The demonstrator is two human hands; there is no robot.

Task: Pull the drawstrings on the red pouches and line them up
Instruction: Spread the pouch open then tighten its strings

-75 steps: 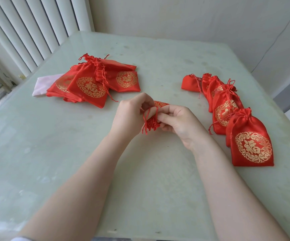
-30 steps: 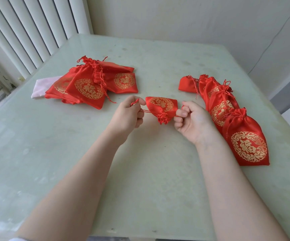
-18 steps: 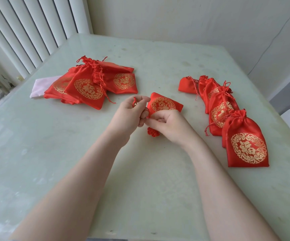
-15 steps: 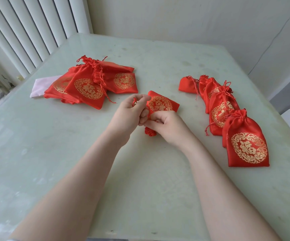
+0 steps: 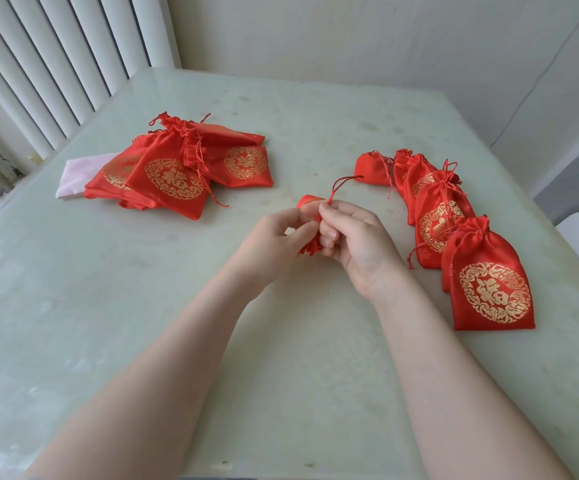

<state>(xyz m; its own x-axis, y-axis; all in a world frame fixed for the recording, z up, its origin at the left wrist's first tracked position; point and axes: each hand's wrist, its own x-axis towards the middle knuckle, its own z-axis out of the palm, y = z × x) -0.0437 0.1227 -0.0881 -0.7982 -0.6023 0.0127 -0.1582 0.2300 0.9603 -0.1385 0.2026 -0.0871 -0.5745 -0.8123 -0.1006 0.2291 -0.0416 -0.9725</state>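
Note:
A small red pouch (image 5: pixel 308 201) with gold print is held between my two hands over the middle of the table, mostly hidden by my fingers. My left hand (image 5: pixel 274 242) pinches its gathered neck. My right hand (image 5: pixel 357 240) pinches the red drawstring (image 5: pixel 341 183), whose loop sticks up and away from the fingers. On the right, a row of several cinched red pouches (image 5: pixel 437 213) runs from far to near, ending in the nearest pouch (image 5: pixel 485 282). A heap of flat red pouches (image 5: pixel 180 168) lies at the far left.
A pale pink cloth (image 5: pixel 75 174) pokes out from under the heap at the left. The pale green table (image 5: pixel 142 323) ends near a wall at the back and right, and white vertical blinds (image 5: pixel 56 64) hang at the far left.
The pouch, stretched between my hands by its strings a second ago, is now bunched between my fingers. A drawstring loop now stands up from my right hand.

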